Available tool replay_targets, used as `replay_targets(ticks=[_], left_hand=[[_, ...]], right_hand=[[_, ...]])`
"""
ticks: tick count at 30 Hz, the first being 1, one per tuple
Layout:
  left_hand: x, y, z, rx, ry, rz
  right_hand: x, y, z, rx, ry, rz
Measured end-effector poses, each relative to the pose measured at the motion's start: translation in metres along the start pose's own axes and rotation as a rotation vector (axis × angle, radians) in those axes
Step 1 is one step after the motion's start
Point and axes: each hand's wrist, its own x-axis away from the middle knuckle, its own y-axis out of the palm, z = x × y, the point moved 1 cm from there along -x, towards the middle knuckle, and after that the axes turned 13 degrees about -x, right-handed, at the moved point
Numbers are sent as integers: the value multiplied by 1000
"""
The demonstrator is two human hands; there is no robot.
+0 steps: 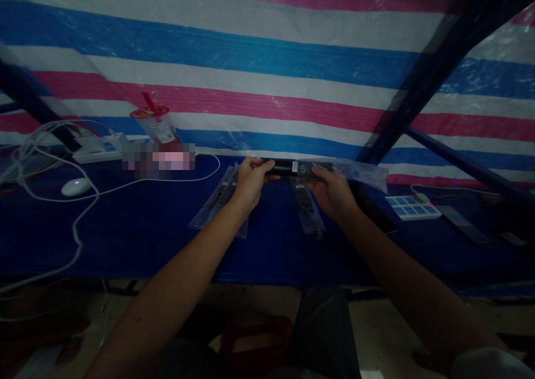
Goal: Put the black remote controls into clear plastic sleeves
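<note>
Far left on the dark blue surface [137, 234]: white mouse [76, 186], looping white cable [83, 212], power strip [98, 151], lidded cup with red straw [155, 124]. Further in, flat bagged packets [217, 203] just beside the left wrist. Left hand [251, 181] closed around the bare end of a slim black remote [288, 168], raised a little over the surface. Right hand [330, 192] gripping the other end, where a clear plastic bag [359, 173] covers or trails off the remote; exact overlap hard to tell in the dim light. Another bagged item [308, 212] lying between the forearms. Probably best done by keeping the left grip firm, pinching only film with the right, sliding straight along the length, no twisting. Farther right, a white keypad-like device [412, 207].
</note>
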Motion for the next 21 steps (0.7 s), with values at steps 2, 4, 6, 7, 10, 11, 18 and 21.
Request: replay_targets(ticks=[2, 4, 6, 7, 10, 11, 18, 21], left_hand=[[1, 1, -1, 0, 5, -5], [2, 2, -2, -2, 12, -10], [2, 3, -3, 0, 11, -19], [2, 4, -4, 6, 5, -25], [3, 5, -4, 31, -38, -65], [4, 5, -4, 38, -58, -82], [7, 9, -3, 42, -131, -135], [11, 12, -4, 20, -124, -117]], right_hand=[[1, 0, 1, -6, 25, 8], [1, -1, 3, -14, 35, 10], [1, -1, 3, -17, 49, 12], [1, -2, 4, -17, 61, 12], [1, -1, 5, -14, 93, 7], [1, -1, 5, -11, 94, 2], [4, 3, 12, 10, 36, 15], [6, 5, 15, 7, 17, 22]])
